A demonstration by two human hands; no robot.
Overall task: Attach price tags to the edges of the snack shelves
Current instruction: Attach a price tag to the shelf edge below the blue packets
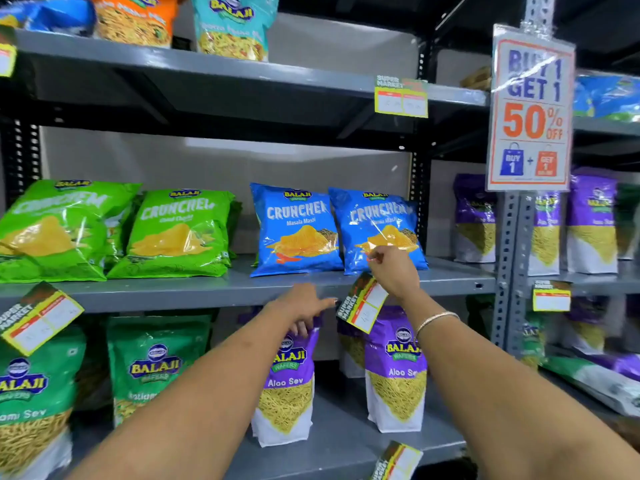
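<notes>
left hand [304, 306]: fingers loose, gripping nothing, index pointed at tag to steady it
right hand [391, 271]: pinched what looked like clear tape above tag, to fix it
price tag [363, 303]: hung tilted at middle shelf edge [207, 292], below my right hand
blue Crunchex bags [332, 230]: behind, on that shelf

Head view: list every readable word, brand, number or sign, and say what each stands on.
"BUY 1 GET 1 50% OFF": hanging sign.
"BALAJI CRUNCHEM Masala Masti": blue bags.
"BALAJI CRUNCHEM": green bags; smaller line blurred.
"BALAJI WAFERS Aloo Sev": purple pouches.
"SUPER MARKET": price tag at the middle shelf edge; its prices are unreadable.
</notes>
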